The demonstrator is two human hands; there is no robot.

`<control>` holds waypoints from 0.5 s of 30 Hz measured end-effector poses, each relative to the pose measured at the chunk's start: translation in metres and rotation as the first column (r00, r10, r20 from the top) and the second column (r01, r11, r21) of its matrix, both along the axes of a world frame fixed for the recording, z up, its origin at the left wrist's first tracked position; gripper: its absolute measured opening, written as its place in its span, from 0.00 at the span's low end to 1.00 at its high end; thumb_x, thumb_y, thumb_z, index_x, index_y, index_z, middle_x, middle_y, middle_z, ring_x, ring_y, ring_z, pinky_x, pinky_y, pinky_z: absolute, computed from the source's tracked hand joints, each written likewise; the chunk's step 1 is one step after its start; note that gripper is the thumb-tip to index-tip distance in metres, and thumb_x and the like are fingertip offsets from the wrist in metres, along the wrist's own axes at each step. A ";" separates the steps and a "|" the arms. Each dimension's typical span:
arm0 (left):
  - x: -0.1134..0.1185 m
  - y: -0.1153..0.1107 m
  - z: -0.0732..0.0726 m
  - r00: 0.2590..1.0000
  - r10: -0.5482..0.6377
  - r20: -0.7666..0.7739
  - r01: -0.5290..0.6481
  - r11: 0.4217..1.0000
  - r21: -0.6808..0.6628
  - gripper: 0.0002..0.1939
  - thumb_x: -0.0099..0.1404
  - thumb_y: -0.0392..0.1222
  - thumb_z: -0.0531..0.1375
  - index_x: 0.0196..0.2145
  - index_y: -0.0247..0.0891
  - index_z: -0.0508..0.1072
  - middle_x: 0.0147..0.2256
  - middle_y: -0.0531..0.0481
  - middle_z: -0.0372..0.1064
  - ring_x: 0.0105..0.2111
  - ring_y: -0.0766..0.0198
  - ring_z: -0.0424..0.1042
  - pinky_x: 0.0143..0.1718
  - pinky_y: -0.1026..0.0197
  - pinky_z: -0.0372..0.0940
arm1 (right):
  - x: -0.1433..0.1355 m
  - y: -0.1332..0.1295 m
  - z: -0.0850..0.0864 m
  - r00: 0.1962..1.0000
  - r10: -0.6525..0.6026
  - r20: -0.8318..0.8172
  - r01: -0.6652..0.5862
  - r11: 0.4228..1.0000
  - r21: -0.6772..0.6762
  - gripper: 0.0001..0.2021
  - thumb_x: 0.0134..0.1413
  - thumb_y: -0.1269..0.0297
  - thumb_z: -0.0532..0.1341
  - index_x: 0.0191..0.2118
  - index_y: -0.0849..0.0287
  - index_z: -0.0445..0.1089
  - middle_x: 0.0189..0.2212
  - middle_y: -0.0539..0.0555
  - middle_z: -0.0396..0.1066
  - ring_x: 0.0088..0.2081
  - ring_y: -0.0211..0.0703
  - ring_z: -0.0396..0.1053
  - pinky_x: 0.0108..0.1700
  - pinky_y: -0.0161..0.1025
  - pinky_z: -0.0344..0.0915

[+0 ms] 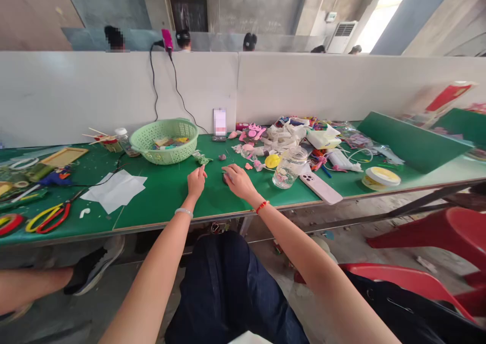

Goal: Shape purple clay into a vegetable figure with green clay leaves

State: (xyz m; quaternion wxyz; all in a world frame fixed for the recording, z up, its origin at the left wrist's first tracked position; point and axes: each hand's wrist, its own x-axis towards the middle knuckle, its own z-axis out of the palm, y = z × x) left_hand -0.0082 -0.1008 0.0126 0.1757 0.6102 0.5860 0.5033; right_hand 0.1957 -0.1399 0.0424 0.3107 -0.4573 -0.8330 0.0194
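My left hand (196,183) rests at the table's front, its fingers drawn together in a pinch; what they hold, if anything, is too small to make out. Just beyond its fingertips lies a crumpled pale green piece (203,159). My right hand (240,180) curves over a greyish purple lump (225,178), which looks like modelling clay and is partly hidden under the fingers. A smaller lump of similar colour (222,157) sits behind it on the green table (159,197). To the right of my right hand are a small coral piece (248,166) and a clear jar (290,168).
A green basket (164,154) stands back left, near white paper sheets (114,189) and scissors (53,217). A phone (219,124) leans on the white partition (114,96). Another phone (321,187) and a yellow-white tub (380,178) lie right. Someone's shoe (94,265) shows below.
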 end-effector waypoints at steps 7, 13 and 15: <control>0.014 -0.039 -0.005 0.982 -0.157 -0.107 0.151 0.986 -0.068 0.22 0.80 0.47 0.46 0.36 0.39 0.76 0.23 0.53 0.70 0.21 0.64 0.69 0.28 0.64 0.63 | 0.023 -0.020 -0.045 0.969 -0.099 -0.226 0.102 0.995 0.002 0.15 0.72 0.66 0.55 0.58 0.59 0.72 0.43 0.62 0.75 0.40 0.52 0.75 0.44 0.45 0.73; 0.025 -0.057 -0.005 0.907 -0.246 -0.343 0.244 0.968 -0.048 0.18 0.79 0.44 0.53 0.31 0.40 0.74 0.26 0.49 0.74 0.29 0.61 0.76 0.34 0.62 0.65 | 0.022 -0.018 -0.047 0.955 -0.162 -0.247 0.161 0.987 -0.021 0.12 0.74 0.62 0.54 0.52 0.60 0.72 0.41 0.61 0.76 0.39 0.50 0.76 0.43 0.42 0.71; 0.027 -0.060 -0.004 0.866 -0.263 -0.426 0.273 0.961 -0.038 0.14 0.78 0.41 0.56 0.34 0.40 0.77 0.34 0.46 0.80 0.35 0.58 0.79 0.36 0.62 0.66 | 0.019 -0.020 -0.045 0.972 -0.142 -0.189 0.145 0.989 0.002 0.13 0.75 0.60 0.53 0.50 0.60 0.72 0.41 0.62 0.77 0.39 0.50 0.76 0.43 0.41 0.70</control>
